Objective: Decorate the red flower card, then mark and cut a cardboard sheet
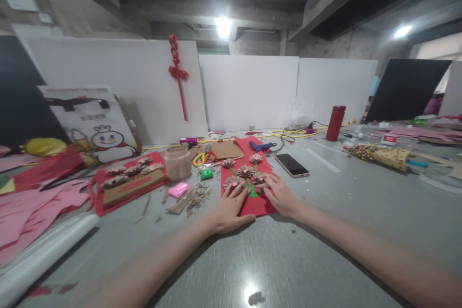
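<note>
A red card (249, 204) lies on the grey table in front of me, with brown paper flowers (246, 171) and green stems glued on it. My left hand (231, 209) lies flat on the card's lower left, fingers spread, fingertips by the lowest left flower (233, 181). My right hand (279, 196) rests on the card's right edge, fingers stretched toward the flower (260, 177) near the stems. Neither hand holds anything.
A black phone (291, 164) lies right of the card. A second red flower piece (128, 183), a beige jar (177, 162), a pink block (178, 189), paper scraps (189, 198), scissors (204, 157) and a red bottle (335, 123) stand around. Pink sheets (32, 211) cover the left.
</note>
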`<state>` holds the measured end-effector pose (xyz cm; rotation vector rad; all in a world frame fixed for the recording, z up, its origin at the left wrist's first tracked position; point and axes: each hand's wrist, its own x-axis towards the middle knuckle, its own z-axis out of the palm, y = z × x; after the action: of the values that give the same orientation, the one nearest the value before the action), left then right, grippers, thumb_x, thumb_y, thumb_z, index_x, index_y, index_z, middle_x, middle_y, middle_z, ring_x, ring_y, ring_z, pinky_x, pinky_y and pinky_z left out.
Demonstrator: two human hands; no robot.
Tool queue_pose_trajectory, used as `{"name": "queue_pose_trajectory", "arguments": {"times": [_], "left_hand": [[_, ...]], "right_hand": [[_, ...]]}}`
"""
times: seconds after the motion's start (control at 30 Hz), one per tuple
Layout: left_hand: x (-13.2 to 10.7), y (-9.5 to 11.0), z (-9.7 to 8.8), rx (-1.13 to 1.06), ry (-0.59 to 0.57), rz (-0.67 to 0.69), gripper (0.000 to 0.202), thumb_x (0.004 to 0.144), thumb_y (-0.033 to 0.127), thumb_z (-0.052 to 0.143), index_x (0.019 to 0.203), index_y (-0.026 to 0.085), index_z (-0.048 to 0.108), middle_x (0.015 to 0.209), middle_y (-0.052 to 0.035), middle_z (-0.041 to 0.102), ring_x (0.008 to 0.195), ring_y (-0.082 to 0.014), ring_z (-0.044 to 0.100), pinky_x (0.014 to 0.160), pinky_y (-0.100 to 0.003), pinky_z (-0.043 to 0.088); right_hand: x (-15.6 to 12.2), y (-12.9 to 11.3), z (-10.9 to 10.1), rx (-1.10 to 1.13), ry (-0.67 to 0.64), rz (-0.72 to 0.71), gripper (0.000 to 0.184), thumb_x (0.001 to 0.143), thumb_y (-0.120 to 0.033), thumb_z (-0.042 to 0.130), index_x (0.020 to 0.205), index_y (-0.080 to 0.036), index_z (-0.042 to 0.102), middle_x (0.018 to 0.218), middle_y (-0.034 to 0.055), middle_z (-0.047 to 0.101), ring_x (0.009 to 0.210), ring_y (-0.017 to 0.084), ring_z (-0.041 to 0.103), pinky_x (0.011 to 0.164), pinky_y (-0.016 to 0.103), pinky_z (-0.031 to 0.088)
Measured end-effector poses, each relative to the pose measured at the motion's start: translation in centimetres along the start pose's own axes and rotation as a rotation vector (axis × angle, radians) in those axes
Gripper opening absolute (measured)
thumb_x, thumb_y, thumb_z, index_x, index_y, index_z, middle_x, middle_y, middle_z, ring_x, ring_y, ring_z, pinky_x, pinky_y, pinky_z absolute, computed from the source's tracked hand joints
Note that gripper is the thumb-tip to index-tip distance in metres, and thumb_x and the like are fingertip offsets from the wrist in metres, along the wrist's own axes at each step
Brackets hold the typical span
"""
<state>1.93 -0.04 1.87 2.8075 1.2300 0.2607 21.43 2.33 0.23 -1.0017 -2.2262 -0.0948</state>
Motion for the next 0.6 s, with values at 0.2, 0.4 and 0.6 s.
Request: {"name": "queue_pose_trajectory", "arguments": {"times": [0.2,0.4,0.6], "left_hand": [[-0.05,0.19,-0.21,0.000,0.002,-0.004,0.075,0.074,0.062,0.020,0.129,0.013,0.018,0.135,-0.0102,0.018,0.124,-0.0251,0.005,0.099,-0.041,0.006],[-0.06,0.03,-0.06,0.016,0.022,-0.017,0.074,0.075,0.061,0.017,0.130,0.012,0.016,0.135,-0.0105,0.015,0.124,-0.0233,0.003,0.099,-0.040,0.006],[-0.07,-0.16,0.31,0.026,0.006,-0.040,0.076,0.074,0.062,0.016,0.129,0.010,0.016,0.135,-0.0116,0.015,0.124,-0.0236,0.004,0.100,-0.041,0.005]], "right_hand": [[-0.11,-0.11,0.02,-0.045,-0.049,-0.021,0.023,0.081,-0.015,0.031,0.071,-0.017,0.052,0.091,0.0059,0.060,0.100,0.014,0.047,0.094,0.038,0.022],[-0.16,0.07,0.32,-0.103,-0.033,0.004,0.020,0.080,-0.016,0.032,0.070,-0.016,0.050,0.090,0.0082,0.061,0.102,0.014,0.046,0.096,0.040,0.018],[-0.10,0.04,0.28,-0.098,-0.037,0.020,0.021,0.081,-0.016,0.032,0.073,-0.016,0.052,0.093,0.0076,0.060,0.104,0.014,0.045,0.096,0.040,0.018]]}}
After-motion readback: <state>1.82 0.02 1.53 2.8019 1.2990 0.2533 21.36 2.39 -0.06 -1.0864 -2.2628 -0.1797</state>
